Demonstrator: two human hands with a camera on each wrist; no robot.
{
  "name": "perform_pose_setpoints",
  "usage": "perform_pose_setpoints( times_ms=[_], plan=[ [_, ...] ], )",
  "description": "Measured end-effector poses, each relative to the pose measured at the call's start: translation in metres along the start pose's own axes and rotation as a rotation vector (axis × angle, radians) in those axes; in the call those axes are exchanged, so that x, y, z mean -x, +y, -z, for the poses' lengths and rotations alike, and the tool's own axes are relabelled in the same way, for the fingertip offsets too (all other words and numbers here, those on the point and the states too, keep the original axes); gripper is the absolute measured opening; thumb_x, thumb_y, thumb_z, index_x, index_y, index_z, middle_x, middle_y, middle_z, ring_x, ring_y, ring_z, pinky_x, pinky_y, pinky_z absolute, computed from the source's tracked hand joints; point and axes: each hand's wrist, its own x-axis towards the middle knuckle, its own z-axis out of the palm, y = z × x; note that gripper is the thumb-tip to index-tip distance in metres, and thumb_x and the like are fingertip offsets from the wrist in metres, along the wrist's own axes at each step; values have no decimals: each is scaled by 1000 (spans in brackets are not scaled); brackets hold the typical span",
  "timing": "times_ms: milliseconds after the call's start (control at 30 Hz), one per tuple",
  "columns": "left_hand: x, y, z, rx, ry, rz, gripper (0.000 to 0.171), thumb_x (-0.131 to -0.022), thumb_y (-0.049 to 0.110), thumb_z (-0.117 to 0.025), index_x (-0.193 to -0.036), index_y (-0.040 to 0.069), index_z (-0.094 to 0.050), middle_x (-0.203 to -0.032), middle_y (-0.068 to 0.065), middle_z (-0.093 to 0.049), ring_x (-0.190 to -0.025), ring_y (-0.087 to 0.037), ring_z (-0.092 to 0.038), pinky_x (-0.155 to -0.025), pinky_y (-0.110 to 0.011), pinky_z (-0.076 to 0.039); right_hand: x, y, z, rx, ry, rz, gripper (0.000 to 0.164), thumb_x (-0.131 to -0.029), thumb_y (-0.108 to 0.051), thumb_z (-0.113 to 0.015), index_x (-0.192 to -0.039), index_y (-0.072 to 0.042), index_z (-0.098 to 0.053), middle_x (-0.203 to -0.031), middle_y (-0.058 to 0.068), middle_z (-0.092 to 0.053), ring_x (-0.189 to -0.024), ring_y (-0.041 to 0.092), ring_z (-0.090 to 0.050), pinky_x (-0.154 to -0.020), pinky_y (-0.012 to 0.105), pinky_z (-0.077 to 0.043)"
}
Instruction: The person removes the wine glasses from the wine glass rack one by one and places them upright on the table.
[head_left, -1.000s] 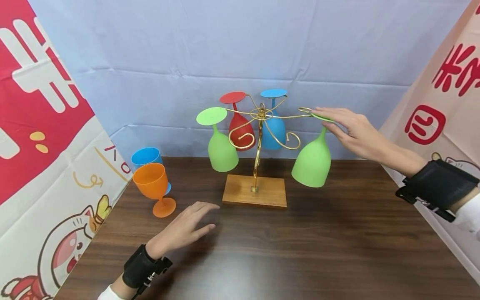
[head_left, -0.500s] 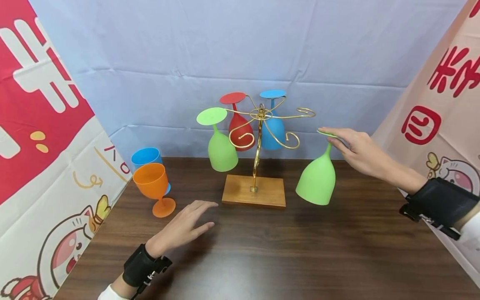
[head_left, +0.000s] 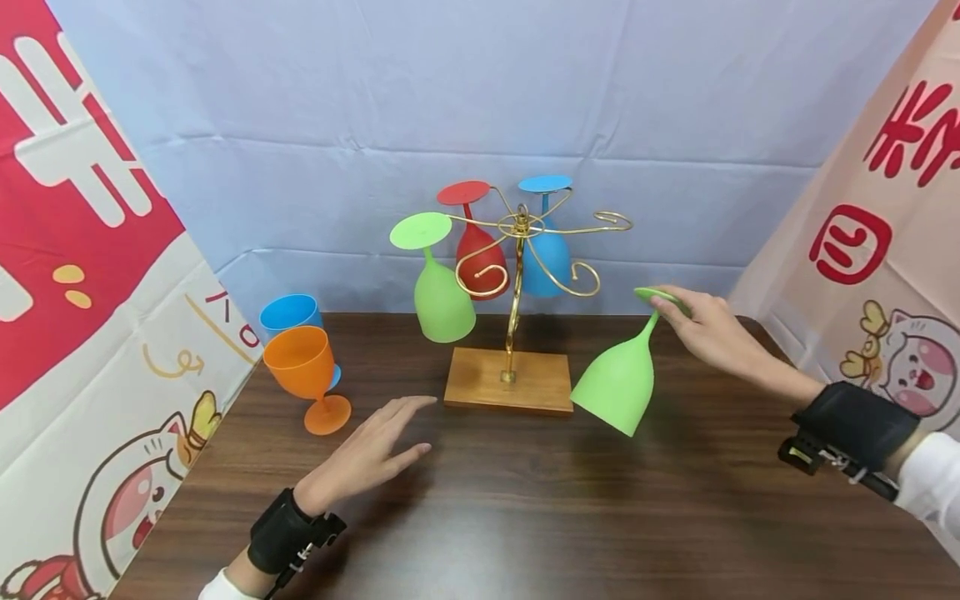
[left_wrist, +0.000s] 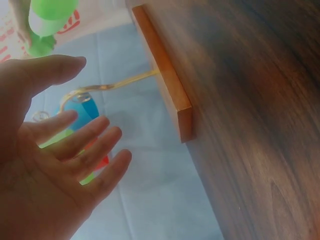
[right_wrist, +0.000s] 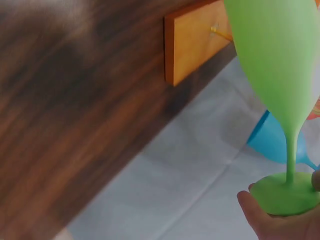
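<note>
My right hand (head_left: 708,327) pinches the round foot of a green goblet (head_left: 621,375), which hangs mouth-down and tilted to the right of the gold wire glass rack (head_left: 516,283). In the right wrist view, fingers wrap the edge of the goblet's foot (right_wrist: 282,197). My left hand (head_left: 369,454) hovers low in front of the rack with fingers spread and nothing in them; the left wrist view shows its palm (left_wrist: 45,185). Upside down on the rack hang another green goblet (head_left: 442,304), a red goblet (head_left: 480,250) and a blue goblet (head_left: 547,258). Two of its curled arms bear nothing.
An orange goblet (head_left: 300,367) stands upright at the left of the table, with a blue goblet (head_left: 288,310) partly hidden behind it. The rack's wooden base (head_left: 487,387) sits near the back edge. Printed cloths hang at both sides, a plain pale one behind.
My right hand has taken the green goblet off the rack's right arm, moving down and tilting its mouth leftward. My left hand has hardly moved.
</note>
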Motion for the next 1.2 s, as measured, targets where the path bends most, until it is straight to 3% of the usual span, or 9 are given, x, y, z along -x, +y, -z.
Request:
perform_pose_setpoints(
  times_ms=[67,167,300,433,767,867,967,1067,1200],
  plan=[
    [-2,0,-2,3,-3,-3,62,-99,28,-70,-153,15,-43,-152,-6,-51,-138,-27,-53,-111,-55,-47,0,2,-4,-48,-40,-54,46,-112,-30,-41,-146,-3,-54,-145,27,-56,-136,50,-50,-105,69,-41],
    [-4,-1,-4,0,-7,-2,63,-99,28,-69,-153,14,-42,-152,-6,-51,-139,-27,-52,-112,-54,-46,0,6,-9,-127,-107,-143,52,-112,-34,-38,-150,2,-47,-147,30,-52,-136,50,-50,-109,65,-42],
    [-5,-1,-5,-2,-5,-3,63,-99,28,-70,-153,15,-42,-152,-6,-51,-139,-26,-52,-111,-53,-47,-2,10,-15,-282,-203,-266,60,-112,-36,-35,-154,8,-36,-151,34,-45,-136,48,-51,-103,40,-55],
    [-5,-1,-5,-1,-3,1,63,-98,27,-71,-153,15,-43,-151,-6,-52,-139,-26,-53,-111,-52,-48,-1,14,-24,-376,-250,-332,60,-113,-34,-34,-153,11,-34,-151,36,-44,-135,43,-53,-94,22,-58],
    [-8,-5,-2,-2,-6,1,63,-98,26,-71,-153,14,-43,-151,-7,-52,-138,-26,-53,-110,-53,-48,-1,18,-34,-377,-309,-385,59,-113,-31,-33,-151,13,-35,-148,36,-47,-131,38,-57,-95,29,-59],
    [-10,-6,-2,-6,-10,8,64,-98,27,-71,-154,14,-42,-152,-7,-51,-139,-27,-52,-111,-53,-48,-2,18,-35,-386,-332,-390,58,-113,-32,-34,-150,12,-39,-140,30,-56,-116,19,-65,-93,27,-57],
    [-11,-7,-2,-2,-11,14,65,-98,27,-70,-155,15,-40,-153,-7,-49,-140,-27,-51,-111,-52,-48,-1,16,-39,-440,-373,-406,54,-113,-31,-35,-147,10,-44,-125,17,-65,-102,2,-63,-92,26,-54],
    [-11,-7,-3,7,-9,20,66,-99,27,-70,-155,15,-39,-154,-7,-48,-140,-27,-51,-112,-53,-47,1,13,-44,-493,-415,-428,52,-113,-30,-35,-145,10,-44,-115,3,-66,-98,0,-63,-92,27,-56],
    [-12,-6,-3,10,-3,23,67,-99,26,-70,-156,16,-38,-155,-7,-48,-141,-28,-50,-112,-54,-47,5,8,-50,-531,-447,-443,50,-113,-29,-35,-144,10,-45,-107,-3,-65,-98,4,-64,-91,28,-56]
  ],
)
